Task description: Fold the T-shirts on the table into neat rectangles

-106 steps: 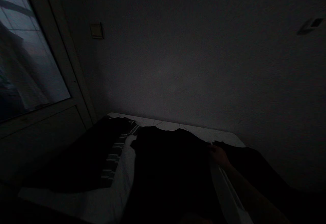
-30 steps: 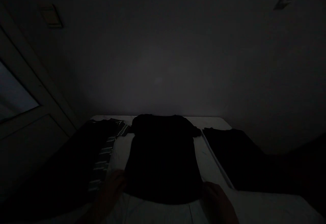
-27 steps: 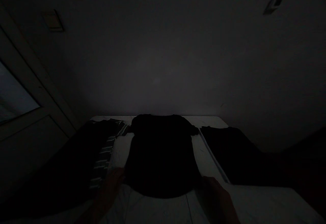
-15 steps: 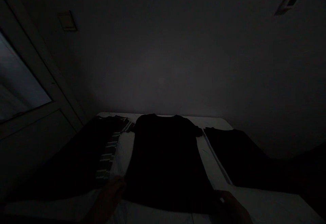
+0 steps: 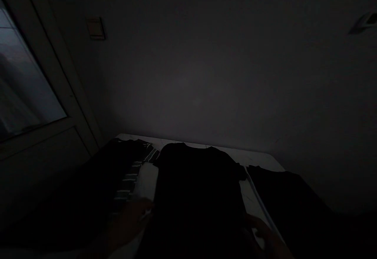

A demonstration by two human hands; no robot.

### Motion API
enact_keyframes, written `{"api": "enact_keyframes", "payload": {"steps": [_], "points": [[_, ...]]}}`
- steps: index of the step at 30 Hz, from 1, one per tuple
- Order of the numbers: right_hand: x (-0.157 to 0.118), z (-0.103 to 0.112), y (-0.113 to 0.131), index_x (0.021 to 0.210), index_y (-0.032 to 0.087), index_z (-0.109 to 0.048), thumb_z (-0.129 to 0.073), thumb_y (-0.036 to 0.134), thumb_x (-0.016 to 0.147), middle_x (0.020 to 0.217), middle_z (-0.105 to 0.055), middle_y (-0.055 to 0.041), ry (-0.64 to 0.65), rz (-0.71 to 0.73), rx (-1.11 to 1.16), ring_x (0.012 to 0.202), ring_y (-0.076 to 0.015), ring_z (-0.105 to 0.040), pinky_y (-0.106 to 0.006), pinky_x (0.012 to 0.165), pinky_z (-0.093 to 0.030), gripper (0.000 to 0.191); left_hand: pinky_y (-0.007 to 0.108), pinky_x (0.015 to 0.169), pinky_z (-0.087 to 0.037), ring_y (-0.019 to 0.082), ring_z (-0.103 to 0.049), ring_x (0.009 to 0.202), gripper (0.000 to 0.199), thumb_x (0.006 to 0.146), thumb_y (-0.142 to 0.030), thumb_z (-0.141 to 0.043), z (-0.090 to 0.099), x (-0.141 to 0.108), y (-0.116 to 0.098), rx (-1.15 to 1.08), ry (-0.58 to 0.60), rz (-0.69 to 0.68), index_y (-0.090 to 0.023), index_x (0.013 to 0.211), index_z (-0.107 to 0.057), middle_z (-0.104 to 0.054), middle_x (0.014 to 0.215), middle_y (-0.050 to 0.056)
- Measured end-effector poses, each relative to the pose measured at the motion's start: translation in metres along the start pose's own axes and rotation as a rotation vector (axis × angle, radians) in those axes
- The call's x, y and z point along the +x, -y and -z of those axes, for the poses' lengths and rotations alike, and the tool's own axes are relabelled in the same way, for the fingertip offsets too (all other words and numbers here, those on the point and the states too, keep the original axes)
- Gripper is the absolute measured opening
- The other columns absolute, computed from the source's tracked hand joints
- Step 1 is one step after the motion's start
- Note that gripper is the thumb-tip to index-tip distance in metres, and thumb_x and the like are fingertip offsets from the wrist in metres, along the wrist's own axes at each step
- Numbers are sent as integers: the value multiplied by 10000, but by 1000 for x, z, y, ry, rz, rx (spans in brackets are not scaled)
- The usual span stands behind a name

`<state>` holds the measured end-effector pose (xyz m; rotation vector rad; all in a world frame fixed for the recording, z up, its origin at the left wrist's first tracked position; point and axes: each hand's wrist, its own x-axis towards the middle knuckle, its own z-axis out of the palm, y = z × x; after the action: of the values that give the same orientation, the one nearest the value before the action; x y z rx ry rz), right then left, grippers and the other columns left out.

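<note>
The picture is very dark. A black short-sleeved shirt (image 5: pixel 200 196) lies spread on a white table (image 5: pixel 149 180), its neckline towards the wall. At the shirt's left edge is my left hand (image 5: pixel 132 217), its fingers bent and pinched at the cloth. My right hand (image 5: pixel 263 231) is at the right edge, fingers curled at the fabric; the lower part of the shirt fades into darkness. To the left lies another dark garment (image 5: pixel 88 196) with a striped piece (image 5: pixel 125 186) showing along its side. A third black garment (image 5: pixel 291 200) lies on the right.
Behind the table rises a plain grey wall (image 5: pixel 200 74) with a switch (image 5: pixel 96 28) at the upper left and a small fixture (image 5: pixel 366 20) at the upper right. A door with a glass pane (image 5: pixel 23 82) stands on the left.
The view has tilted and shifted, so the table and garments appear lower. Both hands have moved slightly up along the shirt's side edges, relative to the cloth.
</note>
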<state>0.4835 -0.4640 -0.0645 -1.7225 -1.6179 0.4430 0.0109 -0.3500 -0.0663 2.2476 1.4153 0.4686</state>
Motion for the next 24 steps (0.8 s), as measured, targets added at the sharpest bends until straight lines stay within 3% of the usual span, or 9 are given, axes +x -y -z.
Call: {"api": "enact_keyframes", "payload": {"steps": [2, 5, 7, 9, 12, 15, 18, 21, 24], "points": [[53, -29, 34, 1307, 276, -661, -507, 441, 953, 1333, -682, -78, 102, 107, -21, 1204, -260, -659, -423, 1045, -533, 420, 398, 1081, -458, 248, -636, 1175, 362, 933, -391, -517, 15, 63, -6, 88, -68, -7, -251, 1222, -682, -717, 1254, 74], [135, -85, 82, 1373, 169, -620, -451, 340, 974, 1378, -646, -138, 249, 240, -62, 1271, -264, -613, -447, 1118, -462, 466, 367, 1097, -424, 249, -605, 1231, 381, 936, -369, -544, 29, 155, -15, 264, -120, 110, -198, 1259, -654, -679, 1314, 112], [185, -122, 109, 1413, 149, -584, -434, 288, 985, 1423, -610, -148, 322, 331, -105, 1321, -267, -571, -455, 1149, -421, 474, 355, 1084, -422, 268, -594, 1243, 406, 933, -392, -572, 31, 201, -16, 329, -161, 200, -147, 1247, -649, -672, 1291, 154], [228, -153, 130, 1431, 126, -563, -420, 243, 990, 1456, -576, -162, 354, 382, -168, 1368, -274, -524, -452, 1173, -387, 477, 384, 1049, -441, 315, -597, 1223, 440, 913, -432, -606, 29, 231, -13, 348, -202, 262, -94, 1189, -660, -672, 1232, 205], [280, -190, 146, 1442, 96, -541, -411, 193, 987, 1488, -542, -173, 372, 405, -275, 1412, -273, -472, -423, 1197, -348, 484, 401, 980, -471, 349, -600, 1196, 359, 900, -386, -622, 21, 250, -1, 338, -257, 324, -87, 1090, -677, -666, 1190, 228], [310, -216, 144, 1438, 80, -537, -405, 179, 984, 1502, -524, -179, 384, 406, -312, 1431, -265, -446, -419, 1218, -303, 483, 345, 925, -479, 293, -638, 1144, 196, 945, -243, -521, 17, 254, 14, 282, -295, 361, -142, 1004, -678, -699, 1116, 169], [319, -231, 131, 1468, 86, -500, -447, 268, 992, 1553, -449, -195, 405, 394, -325, 1477, -307, -366, -494, 1223, -265, 512, 304, 844, -497, 242, -703, 1010, 261, 1006, -193, -384, 19, 256, 31, 190, -350, 431, -145, 1057, -636, -728, 1019, 145], [319, -238, 120, 1525, 140, -435, -445, 398, 1009, 1621, -330, -176, 436, 359, -378, 1523, -346, -248, -570, 1219, -213, 577, 285, 781, -508, 218, -728, 949, 323, 1041, -183, -275, 24, 255, 47, 102, -434, 517, -138, 1201, -552, -732, 1044, 155], [322, -238, 122, 1558, 142, -381, -498, 493, 979, 1645, -264, -196, 438, 346, -433, 1527, -389, -206, -596, 1212, -187, 687, 280, 764, -509, 215, -737, 927, 270, 1038, -190, -326, 25, 253, 58, 31, -491, 568, -160, 1217, -525, -735, 1051, 149]]}}
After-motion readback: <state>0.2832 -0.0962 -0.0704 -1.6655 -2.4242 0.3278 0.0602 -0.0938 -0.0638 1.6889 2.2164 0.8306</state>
